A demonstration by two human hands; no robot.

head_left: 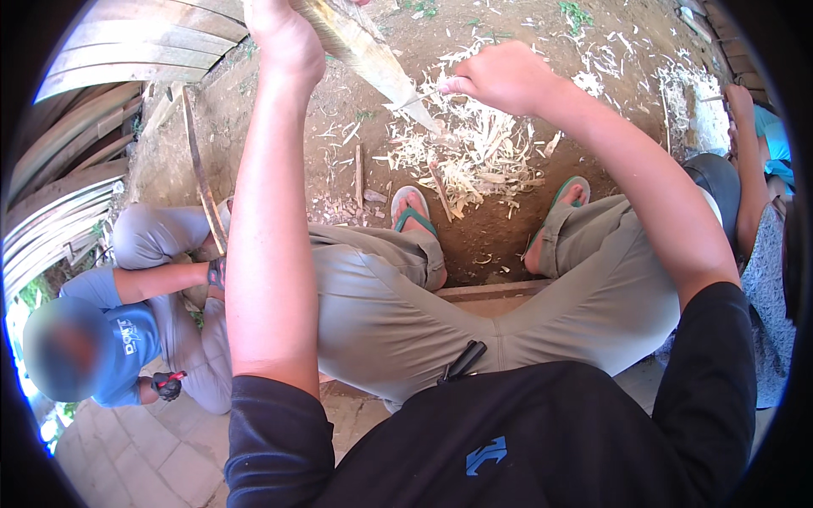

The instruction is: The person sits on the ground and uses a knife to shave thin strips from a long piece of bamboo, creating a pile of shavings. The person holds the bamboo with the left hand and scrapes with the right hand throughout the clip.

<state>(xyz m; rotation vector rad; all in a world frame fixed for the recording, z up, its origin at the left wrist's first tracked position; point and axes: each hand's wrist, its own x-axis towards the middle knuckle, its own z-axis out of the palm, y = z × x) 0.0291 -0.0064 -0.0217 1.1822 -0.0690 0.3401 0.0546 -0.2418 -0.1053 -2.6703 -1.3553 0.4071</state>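
— Which way does the wood go?
— The long wooden slat (366, 51) slants from my left hand (284, 38), clamped on its upper part, down-right to the shavings (474, 157).
— And the right?
— My right hand (500, 76) is closed on a thin blade (415, 99), against the slat.

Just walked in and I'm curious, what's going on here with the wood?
A seated person is whittling. The left hand holds a long wooden stake slanted down to the dirt, and the right hand holds a knife against it near its pointed tip. Shavings are piled on the ground between the feet. A co-worker crouching at the left holds a thin stick.
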